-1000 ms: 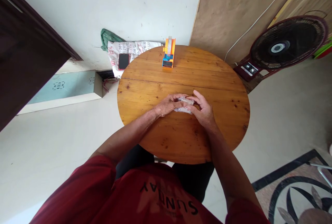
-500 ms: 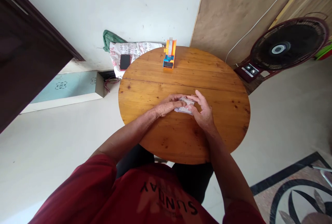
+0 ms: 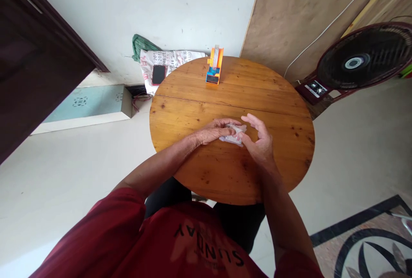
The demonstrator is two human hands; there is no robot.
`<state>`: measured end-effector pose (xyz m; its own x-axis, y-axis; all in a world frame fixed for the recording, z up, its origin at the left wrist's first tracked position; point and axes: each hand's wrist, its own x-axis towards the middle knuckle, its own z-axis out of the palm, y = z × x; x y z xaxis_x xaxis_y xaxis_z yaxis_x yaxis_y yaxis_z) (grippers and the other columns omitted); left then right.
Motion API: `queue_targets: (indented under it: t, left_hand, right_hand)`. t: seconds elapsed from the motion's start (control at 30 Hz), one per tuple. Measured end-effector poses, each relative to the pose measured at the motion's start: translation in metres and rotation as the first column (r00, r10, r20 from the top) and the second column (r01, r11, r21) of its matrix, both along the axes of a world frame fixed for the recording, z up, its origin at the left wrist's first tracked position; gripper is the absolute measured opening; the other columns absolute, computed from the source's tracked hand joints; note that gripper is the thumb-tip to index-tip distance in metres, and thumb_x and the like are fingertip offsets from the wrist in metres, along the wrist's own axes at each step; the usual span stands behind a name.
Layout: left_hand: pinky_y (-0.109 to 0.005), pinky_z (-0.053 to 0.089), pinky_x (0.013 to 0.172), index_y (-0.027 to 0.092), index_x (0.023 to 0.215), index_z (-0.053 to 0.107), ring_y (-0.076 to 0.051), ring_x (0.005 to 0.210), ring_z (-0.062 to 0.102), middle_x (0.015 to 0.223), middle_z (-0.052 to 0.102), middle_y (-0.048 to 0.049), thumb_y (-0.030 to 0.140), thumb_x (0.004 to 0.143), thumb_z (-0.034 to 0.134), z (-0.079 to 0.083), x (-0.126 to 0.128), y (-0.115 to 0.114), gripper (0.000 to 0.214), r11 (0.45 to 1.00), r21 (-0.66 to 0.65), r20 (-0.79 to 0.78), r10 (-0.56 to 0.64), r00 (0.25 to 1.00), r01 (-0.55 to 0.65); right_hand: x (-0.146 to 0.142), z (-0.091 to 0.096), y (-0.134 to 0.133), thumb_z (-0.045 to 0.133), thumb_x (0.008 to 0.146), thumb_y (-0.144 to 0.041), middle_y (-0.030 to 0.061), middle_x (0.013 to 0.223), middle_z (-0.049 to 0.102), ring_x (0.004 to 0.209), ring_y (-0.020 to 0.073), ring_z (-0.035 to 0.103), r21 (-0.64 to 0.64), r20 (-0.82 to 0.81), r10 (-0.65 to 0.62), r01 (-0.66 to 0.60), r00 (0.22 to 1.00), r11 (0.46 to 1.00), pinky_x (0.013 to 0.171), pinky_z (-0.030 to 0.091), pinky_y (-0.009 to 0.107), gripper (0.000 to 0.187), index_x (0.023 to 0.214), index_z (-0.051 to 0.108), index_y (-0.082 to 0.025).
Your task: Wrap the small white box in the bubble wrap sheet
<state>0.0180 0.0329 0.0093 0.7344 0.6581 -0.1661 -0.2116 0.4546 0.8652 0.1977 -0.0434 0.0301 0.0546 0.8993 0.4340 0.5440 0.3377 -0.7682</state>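
Both hands meet near the middle of the round wooden table (image 3: pixel 193 110), working a small, crumpled, whitish packet (image 3: pixel 234 134) that lies on the wood between them. The left hand (image 3: pixel 214 131) lies low over the packet's left end, its fingertips closed on the edge in a pinching grip. The right hand (image 3: pixel 260 140) touches the packet's right side with thumb and a lower finger, while its other fingers are spread and lifted — a loose, half-open grip rather than a firm hold. What the packet contains cannot be made out.

At the far edge of the table stands an orange and blue dispenser (image 3: pixel 214 71), well apart from the hands. Beyond the table, a printed sack (image 3: pixel 167 61) lies on the floor with a dark phone (image 3: pixel 158 74) resting on it; a floor fan (image 3: pixel 363 61) stands to the right.

The likely trouble is with the packet itself — held firmly on one side only, the thin material could tear unevenly or slip from the fingertips.
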Motion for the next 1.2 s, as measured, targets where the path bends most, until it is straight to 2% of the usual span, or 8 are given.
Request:
queue_targets:
  t: [0.2,0.27,0.5,0.73,1.0,1.2]
  left_hand:
    - [-0.027,0.045,0.077,0.016,0.119,0.069,-0.013,0.079,0.064,0.095,0.072,-0.0041,0.028,0.069,0.084,-0.002,0.0,-0.001,0.054,0.998,0.044,-0.023,-0.038,0.999,0.039]
    - [-0.027,0.045,0.077,0.016,0.119,0.068,-0.013,0.08,0.063,0.095,0.071,-0.0036,0.03,0.069,0.084,-0.001,0.0,-0.002,0.054,0.996,0.074,-0.025,-0.041,0.999,0.042]
    - [-0.026,0.044,0.079,0.016,0.116,0.067,-0.012,0.083,0.06,0.096,0.067,-0.0028,0.036,0.073,0.084,0.005,0.0,-0.007,0.051,0.975,0.205,-0.034,-0.084,0.996,0.089]
    - [-0.024,0.041,0.073,0.015,0.12,0.065,-0.011,0.078,0.056,0.091,0.065,-0.0012,0.042,0.077,0.08,0.002,0.002,-0.007,0.052,0.956,0.27,-0.093,-0.097,0.991,0.119]
    - [-0.024,0.042,0.075,0.013,0.114,0.069,-0.011,0.079,0.058,0.092,0.068,-0.0037,0.052,0.073,0.083,-0.001,0.001,-0.001,0.059,0.97,0.239,-0.06,-0.039,0.997,0.053]
    - [-0.026,0.044,0.077,0.013,0.113,0.07,-0.013,0.081,0.061,0.092,0.069,-0.0046,0.053,0.066,0.088,-0.002,0.001,-0.002,0.064,0.988,0.15,-0.035,0.037,0.999,-0.032]
  right_hand:
    - [0.003,0.002,0.003,0.066,0.088,-0.021,0.006,0.121,0.073,0.114,0.0248,0.067,0.137,0.058,0.004,-0.012,0.998,0.99,0.103,0.052,0.049,0.019,0.104,0.073,-0.027]
    - [0.002,0.001,0.004,0.064,0.09,-0.021,0.0055,0.118,0.073,0.111,0.024,0.068,0.173,0.067,0.002,-0.013,0.998,0.985,0.101,0.053,0.049,0.013,0.097,0.074,-0.027]
    - [0.004,0.002,0.005,0.065,0.091,-0.02,0.0036,0.104,0.074,0.102,0.0224,0.069,0.221,0.055,-0.04,0.027,0.998,0.975,0.095,0.053,0.046,0.013,0.093,0.076,-0.027]
    - [0.005,0.002,0.004,0.068,0.09,-0.022,0.002,0.094,0.074,0.095,0.0218,0.068,0.232,0.058,-0.055,0.04,0.997,0.972,0.089,0.053,0.044,0.012,0.089,0.078,-0.028]
    - [-0.002,0.003,0.002,0.067,0.09,-0.026,0.0017,0.092,0.075,0.094,0.0229,0.068,0.19,0.104,-0.059,0.038,0.993,0.981,0.09,0.052,0.046,0.013,0.086,0.079,-0.031]
    - [-0.006,0.003,0.002,0.066,0.09,-0.03,0.0015,0.092,0.075,0.095,0.024,0.068,0.18,0.131,-0.073,0.049,0.989,0.983,0.091,0.052,0.048,0.014,0.088,0.08,-0.033]
